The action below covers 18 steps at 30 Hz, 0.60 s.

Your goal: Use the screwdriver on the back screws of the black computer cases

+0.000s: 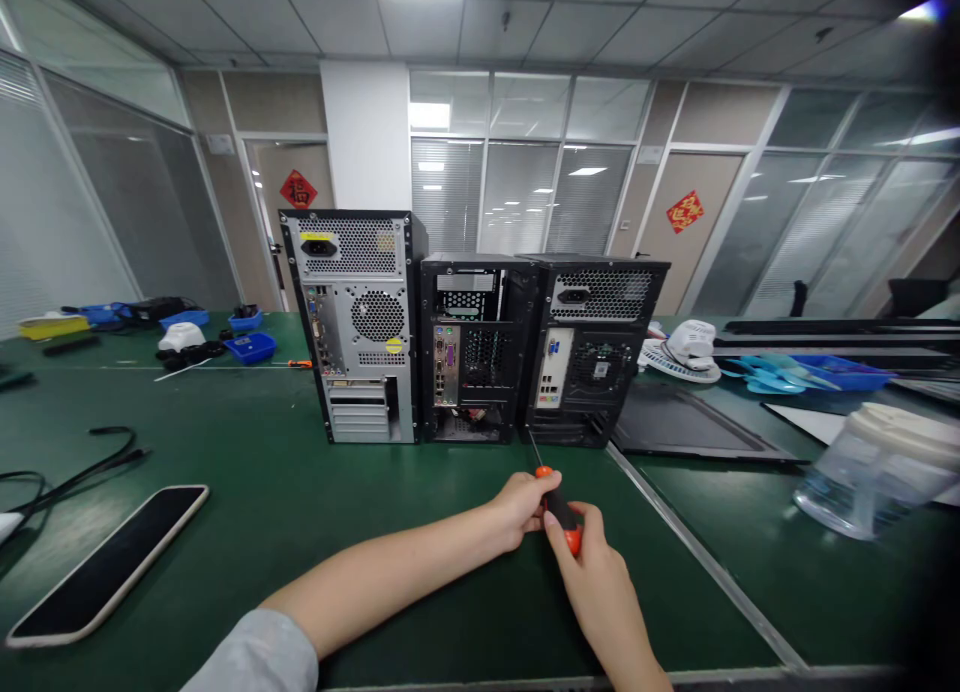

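Observation:
Three computer cases stand side by side with their backs toward me: a tall silver-backed one (352, 322), a narrower black one (469, 347) and another black one (592, 342) at the right. An orange and black screwdriver (559, 507) points at the lower left corner of the right case; whether its tip touches a screw is too small to tell. My left hand (521, 507) pinches the front of its handle near the shaft. The fingers of my right hand (596, 572) are wrapped round the rear of the handle.
A phone (112, 562) and black cables (82, 472) lie at the left, with blue trays (251, 347) behind. To the right are a black side panel (690, 422), a clear plastic jar (870, 477) and blue gloves (772, 374). A metal strip (705, 552) crosses the green table.

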### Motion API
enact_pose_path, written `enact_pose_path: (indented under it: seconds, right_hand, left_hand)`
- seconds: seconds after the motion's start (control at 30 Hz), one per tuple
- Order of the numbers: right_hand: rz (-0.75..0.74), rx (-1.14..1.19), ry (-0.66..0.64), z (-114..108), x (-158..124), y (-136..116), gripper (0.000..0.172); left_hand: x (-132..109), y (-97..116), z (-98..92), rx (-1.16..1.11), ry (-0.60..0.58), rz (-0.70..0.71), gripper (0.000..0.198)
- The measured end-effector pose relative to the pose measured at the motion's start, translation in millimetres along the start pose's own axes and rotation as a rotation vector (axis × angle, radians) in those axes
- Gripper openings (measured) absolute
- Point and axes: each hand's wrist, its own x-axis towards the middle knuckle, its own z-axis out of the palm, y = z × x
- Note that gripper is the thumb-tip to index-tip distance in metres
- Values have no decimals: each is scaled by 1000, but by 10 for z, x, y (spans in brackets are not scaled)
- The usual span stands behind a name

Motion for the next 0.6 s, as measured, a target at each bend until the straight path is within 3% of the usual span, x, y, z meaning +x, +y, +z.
enact_pose_path:
  seconds: [0.27, 0.4, 0.6]
  right_hand:
    - [-466, -453, 398, 69, -28, 60, 31]
    - [-558, -563, 508, 83, -20, 90, 30]
    - [-629, -642, 563, 53, -33, 78, 33]
  left_hand:
    - [-10, 4, 5, 29, -17, 32, 37]
    - [-16, 8, 8, 32, -11, 35, 38]
    - [-26, 14, 10, 45, -6, 40, 41]
